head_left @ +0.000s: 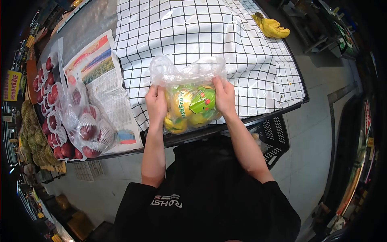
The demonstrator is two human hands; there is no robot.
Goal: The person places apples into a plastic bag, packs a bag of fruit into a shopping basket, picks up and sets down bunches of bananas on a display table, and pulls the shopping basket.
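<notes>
A clear plastic bag [189,74] printed with a green cartoon and "Fresh Fruit" lettering lies at the table's front edge. Yellow-green fruit [176,124] fills its lower part; the exact kind is blurred by the plastic. My left hand [156,104] is closed on the bag's left side, near its upper part. On the opposite side, my right hand [224,96] pinches the bag with thumb and fingers. The bag's loose upper end spreads away from me above both hands.
White checked cloth [173,32] covers the table. To the left lie a newspaper [107,80] and dark red fruit in foam nets [88,131], partly bagged. Bananas [271,27] rest at the far right corner. A black crate [274,139] stands below the table edge.
</notes>
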